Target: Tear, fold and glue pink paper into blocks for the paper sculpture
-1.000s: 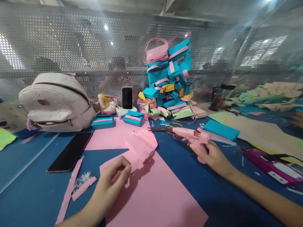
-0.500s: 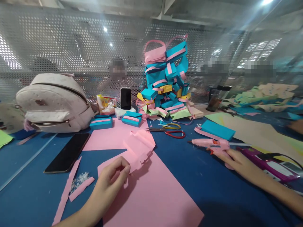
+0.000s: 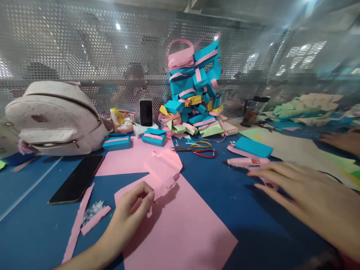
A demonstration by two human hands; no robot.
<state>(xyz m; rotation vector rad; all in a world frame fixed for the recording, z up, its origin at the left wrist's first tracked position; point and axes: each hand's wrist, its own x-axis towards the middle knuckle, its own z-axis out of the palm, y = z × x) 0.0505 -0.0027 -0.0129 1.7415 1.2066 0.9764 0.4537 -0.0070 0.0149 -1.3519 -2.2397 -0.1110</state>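
My left hand (image 3: 132, 215) is closed, thumb against fingertips, pinching the near end of a folded pink paper piece (image 3: 164, 167). That piece lies over a large pink paper sheet (image 3: 185, 221). On the right, my right hand (image 3: 300, 198) holds nothing, with its fingers stretched out. It is above and in front of a pink glue gun (image 3: 242, 162), covering part of its handle. The glue gun lies on the blue table with its nozzle to the left. Just behind it sits a blue paper box (image 3: 253, 147) with a pink strip.
Scissors (image 3: 201, 149) lie behind the sheets. A phone (image 3: 77, 180), torn pink strips (image 3: 77, 225) and small white bits (image 3: 94, 212) are at left, before a white backpack (image 3: 56, 120). Stacked paper bags (image 3: 194, 86) stand behind; a person's hand (image 3: 341, 140) shows far right.
My right hand has let go of the glue gun and come up nearer the camera, fingers spread. My left hand stays on the pink paper piece. The view has shifted slightly.
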